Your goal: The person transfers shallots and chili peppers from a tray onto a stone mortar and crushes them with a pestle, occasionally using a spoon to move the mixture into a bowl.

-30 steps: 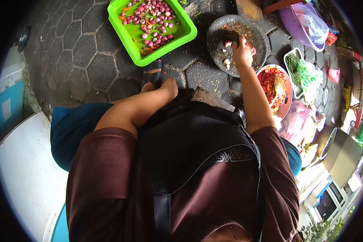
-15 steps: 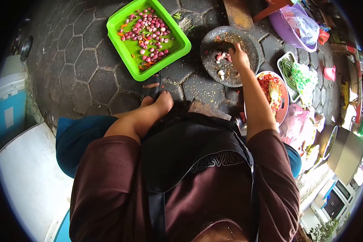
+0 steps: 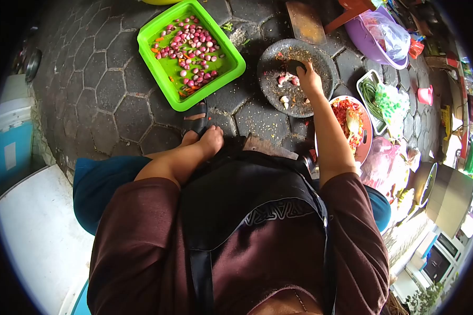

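My right hand (image 3: pixel 311 81) is closed around a dark stone pestle (image 3: pixel 295 67) over a wide, shallow stone mortar (image 3: pixel 270 86). Reddish shallots (image 3: pixel 289 79) lie beside the pestle. A few pale garlic cloves (image 3: pixel 284 102) sit nearer to me, among crushed bits and seeds. My left hand (image 3: pixel 212 139) rests low by my leg, close to a sandalled foot (image 3: pixel 196 116). Its fingers look curled in, and nothing shows in them. Ahead of it stands a green tray (image 3: pixel 148 71) holding many peeled shallots and small orange chillies.
Right of the mortar is a plate (image 3: pixel 368 144) with chopped red chillies. Beyond it, a white basket (image 3: pixel 363 93) holds green beans and a patterned bag. A purple basin (image 3: pixel 361 42), wooden board (image 3: pixel 306 23), pink cup (image 3: pixel 425 95) and pink plastic bag (image 3: pixel 378 163) stand around.
My right hand stays on the pestle at the mortar, with only a slight shift in position. The whole view has moved a little, showing a yellow edge beyond the tray.
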The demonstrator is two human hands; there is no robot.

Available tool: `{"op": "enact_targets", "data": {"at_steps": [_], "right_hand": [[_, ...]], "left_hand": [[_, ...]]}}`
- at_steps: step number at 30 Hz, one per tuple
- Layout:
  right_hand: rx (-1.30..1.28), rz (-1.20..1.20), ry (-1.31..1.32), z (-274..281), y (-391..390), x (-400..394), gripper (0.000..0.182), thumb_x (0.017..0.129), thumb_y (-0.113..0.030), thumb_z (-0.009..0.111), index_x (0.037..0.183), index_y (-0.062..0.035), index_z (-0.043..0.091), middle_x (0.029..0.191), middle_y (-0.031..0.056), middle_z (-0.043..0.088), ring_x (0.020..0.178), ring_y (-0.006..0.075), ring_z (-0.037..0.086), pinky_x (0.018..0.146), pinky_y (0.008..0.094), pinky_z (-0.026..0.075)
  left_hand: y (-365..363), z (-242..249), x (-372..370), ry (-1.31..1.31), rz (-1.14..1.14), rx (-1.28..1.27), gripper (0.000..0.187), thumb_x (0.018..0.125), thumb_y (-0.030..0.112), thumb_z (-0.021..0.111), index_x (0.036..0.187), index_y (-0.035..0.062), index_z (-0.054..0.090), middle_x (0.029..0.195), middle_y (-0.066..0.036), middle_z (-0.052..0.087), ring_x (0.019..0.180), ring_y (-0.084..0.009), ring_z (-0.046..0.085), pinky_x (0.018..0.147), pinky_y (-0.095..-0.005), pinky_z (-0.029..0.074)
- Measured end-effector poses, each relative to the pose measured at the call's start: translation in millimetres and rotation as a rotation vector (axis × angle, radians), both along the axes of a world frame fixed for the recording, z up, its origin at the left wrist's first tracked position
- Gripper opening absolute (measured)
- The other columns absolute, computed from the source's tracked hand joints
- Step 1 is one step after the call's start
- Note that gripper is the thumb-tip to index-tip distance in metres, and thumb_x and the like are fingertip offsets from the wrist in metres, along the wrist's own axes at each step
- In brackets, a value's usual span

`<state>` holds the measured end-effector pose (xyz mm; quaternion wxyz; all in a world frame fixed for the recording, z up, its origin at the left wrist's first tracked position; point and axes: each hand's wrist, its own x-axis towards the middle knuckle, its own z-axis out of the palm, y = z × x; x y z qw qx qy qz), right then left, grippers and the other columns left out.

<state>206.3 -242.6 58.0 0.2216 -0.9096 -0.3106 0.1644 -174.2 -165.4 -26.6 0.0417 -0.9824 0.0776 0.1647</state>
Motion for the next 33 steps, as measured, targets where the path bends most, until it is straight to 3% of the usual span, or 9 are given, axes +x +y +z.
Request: {"op": "enact_targets", "data": {"at_steps": [5,7,13,17,22,25,27,30,33], "right_hand": [[-0.088,0.081,0.031,40.7,-24.6,-14.7,0.039,0.087,-0.034,0.048,0.122,-0.0174,0.046,0.099,0.0233,0.061,0.091,0.0412,0.058,0.08,0.0462,0.045],[0.01,0.341,-0.06,44.7,-44.3,-22.2,0.039,0.087,-0.033,0.048,0.124,-0.018,0.045,0.097,0.0229,0.061,0.091,0.0406,0.059,0.079,0.0461,0.046],[-0.544,0.592,-0.183,47.0,-85.2,-68.3,0.05,0.089,-0.037,0.045,0.135,-0.027,0.028,0.114,0.0256,0.05,0.082,0.0405,0.062,0.07,0.048,0.052],[-0.452,0.304,-0.115,26.9,-78.2,-50.6,0.047,0.089,-0.037,0.046,0.133,-0.028,0.032,0.112,0.0259,0.051,0.082,0.0403,0.062,0.069,0.0485,0.051],[-0.008,0.029,-0.173,22.8,-60.5,-17.2,0.043,0.087,-0.038,0.048,0.127,-0.0238,0.04,0.092,0.0261,0.059,0.082,0.0418,0.06,0.069,0.0496,0.048],[-0.166,-0.122,-0.173,34.9,-38.3,-38.4,0.042,0.088,-0.035,0.048,0.127,-0.0217,0.042,0.092,0.0256,0.059,0.081,0.041,0.061,0.066,0.0482,0.05],[-0.406,0.021,-0.184,3.9,-36.0,-45.9,0.043,0.088,-0.034,0.047,0.129,-0.0233,0.039,0.09,0.0258,0.059,0.078,0.0398,0.062,0.063,0.0487,0.051],[-0.206,-0.004,-0.082,-9.3,-32.4,-24.4,0.046,0.086,-0.037,0.05,0.128,-0.0226,0.039,0.099,0.0273,0.057,0.082,0.0407,0.061,0.07,0.048,0.049],[0.01,-0.065,0.052,-9.3,-37.0,15.3,0.044,0.086,-0.038,0.049,0.124,-0.0174,0.043,0.096,0.0233,0.061,0.091,0.044,0.058,0.08,0.0469,0.046]], "left_hand": [[10.7,22.5,27.1,0.134,0.047,-0.031,0.02,0.076,0.018,0.049,0.082,0.0095,0.066,0.091,-0.008,0.059,0.092,-0.0218,0.052,0.078,-0.0338,0.039],[23.7,40.6,51.8,-0.161,0.173,-0.104,0.012,0.072,0.015,0.053,0.079,0.0079,0.06,0.087,-0.008,0.054,0.09,-0.0234,0.051,0.077,-0.0348,0.04],[41.5,76.2,163.8,-0.39,0.525,-0.429,0.009,0.072,0.015,0.06,0.078,0.0082,0.056,0.091,-0.01,0.052,0.093,-0.0267,0.051,0.081,-0.0394,0.043],[35.7,70.0,221.1,-0.408,0.667,-0.611,0.015,0.074,0.016,0.057,0.087,0.0098,0.062,0.095,-0.011,0.06,0.095,-0.0283,0.056,0.082,-0.0382,0.046],[40.7,49.5,256.4,-0.216,0.824,-1.023,0.022,0.078,0.023,0.058,0.095,0.0101,0.062,0.097,-0.017,0.063,0.092,-0.0326,0.06,0.081,-0.041,0.047],[36.0,50.8,265.4,-0.198,0.876,-0.877,0.024,0.078,0.015,0.054,0.099,0.0067,0.062,0.1,-0.017,0.063,0.095,-0.0318,0.059,0.083,-0.0395,0.046],[32.7,48.0,267.4,-0.213,0.772,-0.816,0.022,0.079,0.013,0.051,0.098,0.0052,0.061,0.097,-0.017,0.063,0.095,-0.033,0.059,0.084,-0.0411,0.046],[20.6,43.1,268.4,-0.279,0.744,-0.696,0.025,0.087,0.014,0.038,0.097,0.0038,0.059,0.109,-0.018,0.059,0.099,-0.0351,0.058,0.086,-0.0422,0.047],[20.5,45.2,275.2,-0.189,0.827,-0.726,0.021,0.082,0.012,0.047,0.101,0.004,0.052,0.102,-0.019,0.059,0.096,-0.0368,0.057,0.083,-0.0451,0.046]]}}
